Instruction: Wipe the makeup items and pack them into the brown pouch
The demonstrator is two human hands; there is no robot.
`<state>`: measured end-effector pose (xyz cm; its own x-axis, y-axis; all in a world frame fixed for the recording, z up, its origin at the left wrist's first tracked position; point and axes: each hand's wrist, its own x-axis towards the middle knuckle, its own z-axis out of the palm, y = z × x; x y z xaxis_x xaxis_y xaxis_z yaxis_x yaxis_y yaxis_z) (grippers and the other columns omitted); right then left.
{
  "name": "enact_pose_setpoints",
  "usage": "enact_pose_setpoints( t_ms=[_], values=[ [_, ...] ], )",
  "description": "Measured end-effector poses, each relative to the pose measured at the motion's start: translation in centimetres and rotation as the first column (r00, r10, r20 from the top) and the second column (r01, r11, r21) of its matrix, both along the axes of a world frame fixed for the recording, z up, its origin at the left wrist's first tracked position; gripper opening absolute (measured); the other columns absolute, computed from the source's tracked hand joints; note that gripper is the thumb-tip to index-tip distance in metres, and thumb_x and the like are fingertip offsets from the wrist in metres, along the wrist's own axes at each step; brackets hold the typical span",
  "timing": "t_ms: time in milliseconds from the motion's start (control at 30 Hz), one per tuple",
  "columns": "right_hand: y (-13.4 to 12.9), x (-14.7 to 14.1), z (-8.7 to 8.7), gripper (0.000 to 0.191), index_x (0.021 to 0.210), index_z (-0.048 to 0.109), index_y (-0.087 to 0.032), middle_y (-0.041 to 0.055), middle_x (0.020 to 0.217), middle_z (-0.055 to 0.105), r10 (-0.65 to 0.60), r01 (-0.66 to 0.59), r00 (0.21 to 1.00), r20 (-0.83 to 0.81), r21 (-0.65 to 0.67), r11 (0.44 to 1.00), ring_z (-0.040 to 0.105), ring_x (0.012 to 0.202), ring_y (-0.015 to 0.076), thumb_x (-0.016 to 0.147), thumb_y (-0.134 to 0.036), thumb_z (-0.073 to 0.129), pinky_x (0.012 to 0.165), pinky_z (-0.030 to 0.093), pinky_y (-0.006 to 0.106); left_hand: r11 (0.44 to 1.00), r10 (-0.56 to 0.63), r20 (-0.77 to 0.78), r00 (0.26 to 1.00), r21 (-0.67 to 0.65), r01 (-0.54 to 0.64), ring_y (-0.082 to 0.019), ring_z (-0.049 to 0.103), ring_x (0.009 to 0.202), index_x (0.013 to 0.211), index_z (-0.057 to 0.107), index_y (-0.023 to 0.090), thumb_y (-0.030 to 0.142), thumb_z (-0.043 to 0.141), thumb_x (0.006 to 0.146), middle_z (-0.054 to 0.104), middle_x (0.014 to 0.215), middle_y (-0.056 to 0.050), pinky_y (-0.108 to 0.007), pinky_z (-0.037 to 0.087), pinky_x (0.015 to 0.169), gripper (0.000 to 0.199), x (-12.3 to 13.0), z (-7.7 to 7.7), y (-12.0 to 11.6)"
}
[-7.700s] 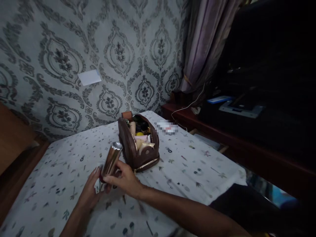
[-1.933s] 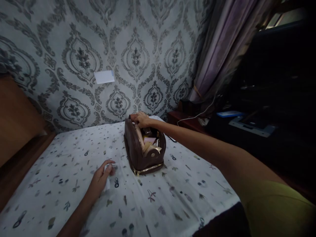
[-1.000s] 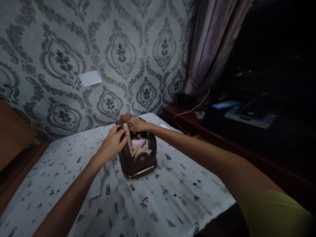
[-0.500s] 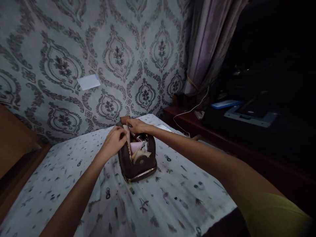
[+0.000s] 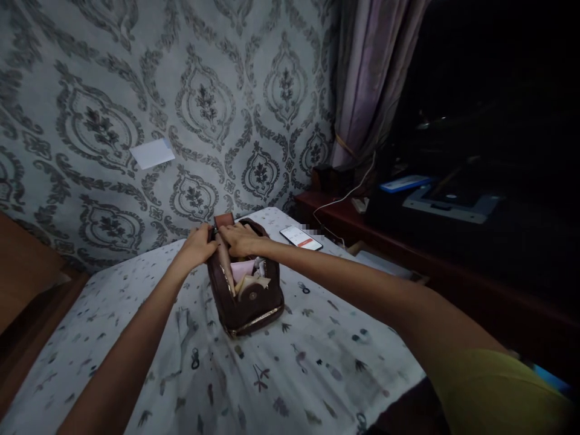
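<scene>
A dark brown handbag (image 5: 254, 308) with gold-toned zips lies on the patterned sheet, its main pocket unzipped. My left hand (image 5: 197, 246) is closed on the left rim of the opening, near the top end. My right hand (image 5: 241, 239) reaches into the upper part of the opening, fingers stretched toward the light inner lining beside the left rim; the fingertips are partly hidden. Lower in the pocket sit a pink item (image 5: 243, 269) and a crumpled cream piece (image 5: 254, 283). A tan strap piece (image 5: 223, 221) shows at the bag's top.
Beyond my right forearm, a phone (image 5: 301, 238) with a lit screen lies on the sheet (image 5: 317, 356). A white cable (image 5: 344, 198) runs across the dark red ledge (image 5: 308, 198). A blue-edged object (image 5: 406, 183) lies at right. Patterned wallpaper backs the bed.
My right hand has gone from a pinch near the bag's top to stretched fingers lower in the opening. My left hand has moved up along the rim. The phone shows more fully.
</scene>
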<state>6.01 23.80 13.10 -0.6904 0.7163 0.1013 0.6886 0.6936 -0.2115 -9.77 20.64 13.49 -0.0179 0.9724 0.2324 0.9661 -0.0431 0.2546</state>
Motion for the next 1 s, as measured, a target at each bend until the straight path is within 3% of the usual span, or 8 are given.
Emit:
enact_pose_setpoints(
  t_ms=[167, 300, 433, 700, 900, 1000],
  values=[
    [-0.1, -0.1, 0.0, 0.046, 0.122, 0.049, -0.018, 0.012, 0.136, 0.055, -0.044, 0.044, 0.999, -0.03, 0.002, 0.999, 0.046, 0.128, 0.0341, 0.077, -0.014, 0.06, 0.104, 0.039, 0.05, 0.966, 0.028, -0.057, 0.998, -0.255, -0.041, -0.021, 0.067, 0.067, 0.112, 0.063, 0.015, 0.01, 0.059, 0.069, 0.068, 0.105, -0.014, -0.032, 0.058, 0.056, 0.043, 0.6, 2.3, 2.2],
    [0.1, -0.3, -0.1, 0.052, 0.123, 0.048, -0.019, 0.0123, 0.137, 0.055, -0.066, 0.066, 0.997, -0.031, -0.017, 0.998, 0.046, 0.129, 0.0349, 0.074, -0.011, 0.062, 0.103, 0.039, 0.051, 0.915, 0.023, -0.141, 0.99, -0.395, -0.078, -0.028, 0.07, 0.069, 0.107, 0.067, 0.015, 0.003, 0.063, 0.06, 0.072, 0.1, -0.014, -0.035, 0.059, 0.05, 0.048, 1.5, 3.8, 3.3],
    [-0.2, -0.3, -0.2, 0.058, 0.129, 0.043, -0.019, 0.0133, 0.138, 0.054, -0.069, 0.069, 0.995, -0.068, -0.008, 0.998, 0.046, 0.128, 0.0336, 0.075, -0.009, 0.06, 0.102, 0.04, 0.05, 0.903, 0.025, -0.202, 0.979, -0.415, -0.109, -0.03, 0.072, 0.08, 0.114, 0.065, 0.017, 0.005, 0.063, 0.062, 0.072, 0.109, -0.015, -0.034, 0.061, 0.053, 0.053, 1.8, 4.3, 3.2],
    [-1.4, 0.3, -0.2, 0.042, 0.125, 0.045, -0.019, 0.0135, 0.129, 0.056, -0.081, 0.083, 0.987, -0.139, 0.007, 0.997, 0.052, 0.118, 0.0299, 0.084, -0.013, 0.054, 0.096, 0.042, 0.043, 0.921, 0.011, -0.207, 0.978, -0.379, -0.091, -0.027, 0.071, 0.084, 0.125, 0.061, 0.018, 0.022, 0.065, 0.072, 0.068, 0.116, -0.016, -0.03, 0.061, 0.058, 0.054, 1.3, 3.6, 3.0],
    [-1.8, 0.5, -0.1, 0.043, 0.132, 0.043, -0.015, 0.0166, 0.131, 0.057, -0.156, 0.164, 0.971, -0.183, 0.031, 0.986, 0.053, 0.12, 0.0287, 0.09, -0.01, 0.045, 0.097, 0.043, 0.04, 0.934, -0.05, -0.115, 0.992, -0.356, 0.006, -0.023, 0.07, 0.086, 0.15, 0.036, 0.029, 0.027, 0.05, 0.084, 0.05, 0.14, -0.016, -0.026, 0.058, 0.054, 0.067, 1.0, 2.7, 1.7],
    [-1.3, 0.8, -0.1, 0.043, 0.134, 0.044, -0.013, 0.018, 0.13, 0.06, -0.191, 0.198, 0.966, -0.173, 0.024, 0.98, 0.056, 0.119, 0.0286, 0.091, -0.012, 0.044, 0.095, 0.045, 0.039, 0.927, -0.096, -0.081, 0.992, -0.37, 0.06, -0.026, 0.067, 0.098, 0.149, 0.039, 0.027, 0.028, 0.045, 0.087, 0.048, 0.14, -0.016, -0.024, 0.057, 0.054, 0.062, 1.0, 2.6, 1.2]
  ],
)
